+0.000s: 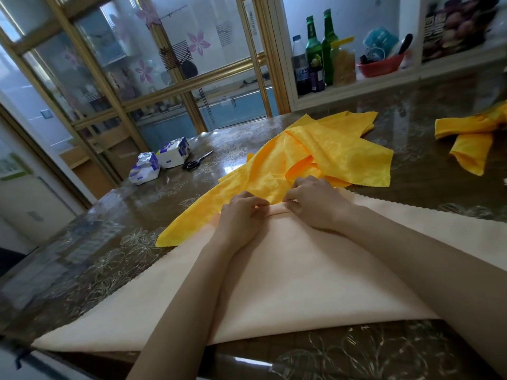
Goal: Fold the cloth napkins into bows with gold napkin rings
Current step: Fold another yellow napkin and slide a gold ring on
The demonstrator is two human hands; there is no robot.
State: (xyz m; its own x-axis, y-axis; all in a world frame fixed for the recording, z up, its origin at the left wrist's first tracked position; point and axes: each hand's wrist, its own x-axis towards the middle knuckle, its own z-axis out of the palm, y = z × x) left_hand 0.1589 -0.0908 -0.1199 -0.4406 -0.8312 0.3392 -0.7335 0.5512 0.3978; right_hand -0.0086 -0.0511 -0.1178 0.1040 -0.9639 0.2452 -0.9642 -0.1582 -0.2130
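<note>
Pinching the far fold of the peach napkin (288, 283) with both hands. The napkin lies flat on the table (109, 242) at our near edge, our forearms across it, its far corner turned into a narrow ridge. Our left hand (242, 212) and right hand (315, 204) sit side by side on that ridge, fingers curled, thumbs and fingertips nipping the cloth. Nothing else is in either grip.

Just past our knuckles is a loose yellow napkin pile (315, 154), crumpled and touching the peach tip, with one corner trailing left. Far right, well apart, lies a folded yellow napkin (472, 144).

Far left sit two tissue packs (145, 171), with scissors (196, 161) beside them. On the shelf behind we see green bottles (312, 50) and a red bowl (381, 65).
</note>
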